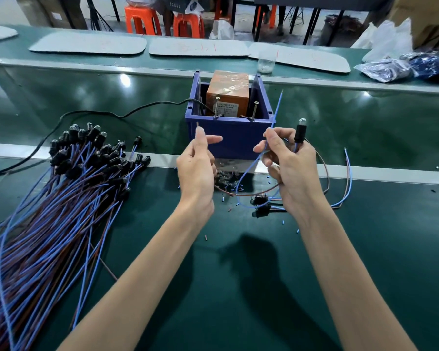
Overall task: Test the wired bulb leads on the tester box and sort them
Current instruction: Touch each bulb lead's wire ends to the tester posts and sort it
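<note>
the right hand (289, 163) holds one wired bulb lead (299, 134) upright in front of the tester box (230, 138). the lead's black socket stands nearly vertical against the curled fingers, with the clear bulb at the top pointing up. thumb and forefinger of that hand pinch the lead's blue wire (276, 110). its free end rises straight, leaning slightly right, and its bare tip sits beside the box's right wall. lower down, the blue wire loops below the hands.

the left hand (197, 163) pinches the end of the brown wire (328, 176) between thumb and forefinger. a short tip pokes up above the thumb, just before the box's front left corner. the brown wire sags in a wide loop from under the left hand and round the far side of the right hand.

the box is blue and open-topped, with an orange block (226, 95) inside. two screws (216, 107) stand along its front rim, and both wire tips are apart from them. a black cable (112, 114) runs into the box from the left.

a big pile of leads (86, 178) lies to the left on the green belt (238, 274), sockets toward the box and wires running toward the person. a few leads (260, 202) lie by the right wrist.
</note>
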`<action>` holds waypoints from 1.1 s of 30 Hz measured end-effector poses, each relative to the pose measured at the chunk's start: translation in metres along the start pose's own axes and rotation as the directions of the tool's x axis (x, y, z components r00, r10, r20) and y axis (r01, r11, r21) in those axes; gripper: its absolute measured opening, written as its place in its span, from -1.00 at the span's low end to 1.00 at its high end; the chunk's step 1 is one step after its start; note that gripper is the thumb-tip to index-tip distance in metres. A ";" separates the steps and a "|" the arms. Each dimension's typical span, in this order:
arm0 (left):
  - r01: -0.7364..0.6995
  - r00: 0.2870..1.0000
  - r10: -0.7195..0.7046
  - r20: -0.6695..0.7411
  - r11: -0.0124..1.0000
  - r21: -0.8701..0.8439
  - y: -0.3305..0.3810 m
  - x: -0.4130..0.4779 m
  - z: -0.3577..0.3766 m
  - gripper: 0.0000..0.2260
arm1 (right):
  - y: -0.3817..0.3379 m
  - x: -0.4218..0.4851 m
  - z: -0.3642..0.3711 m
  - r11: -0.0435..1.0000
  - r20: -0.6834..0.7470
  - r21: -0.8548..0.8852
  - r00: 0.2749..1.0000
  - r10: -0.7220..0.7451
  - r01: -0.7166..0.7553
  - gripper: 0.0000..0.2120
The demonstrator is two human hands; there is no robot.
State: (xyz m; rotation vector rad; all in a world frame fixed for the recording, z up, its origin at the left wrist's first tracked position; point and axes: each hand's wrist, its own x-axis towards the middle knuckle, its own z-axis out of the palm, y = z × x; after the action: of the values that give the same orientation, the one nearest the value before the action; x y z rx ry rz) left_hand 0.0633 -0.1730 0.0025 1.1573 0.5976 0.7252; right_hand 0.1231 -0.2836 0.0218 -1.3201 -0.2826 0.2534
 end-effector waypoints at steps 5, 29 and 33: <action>0.039 0.998 -0.039 0.054 0.999 -0.008 -0.003 0.003 0.005 -0.65 | 0.005 0.003 0.001 0.999 -0.053 0.039 0.999 0.011 -0.009 -0.93; -0.146 0.989 0.144 0.042 0.988 0.051 -0.010 -0.011 0.003 -0.87 | 0.010 0.006 0.002 0.995 -0.098 0.033 0.990 0.100 -0.097 -0.74; -0.141 0.990 0.141 0.016 0.990 0.015 -0.009 -0.008 0.004 -0.84 | 0.010 0.006 0.002 0.996 -0.098 0.026 0.991 0.093 -0.091 -0.73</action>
State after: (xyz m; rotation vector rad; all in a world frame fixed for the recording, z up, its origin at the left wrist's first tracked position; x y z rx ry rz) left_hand 0.0629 -0.1830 -0.0046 1.2276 0.5131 0.8330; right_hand 0.1279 -0.2773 0.0129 -1.3217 -0.1349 0.2667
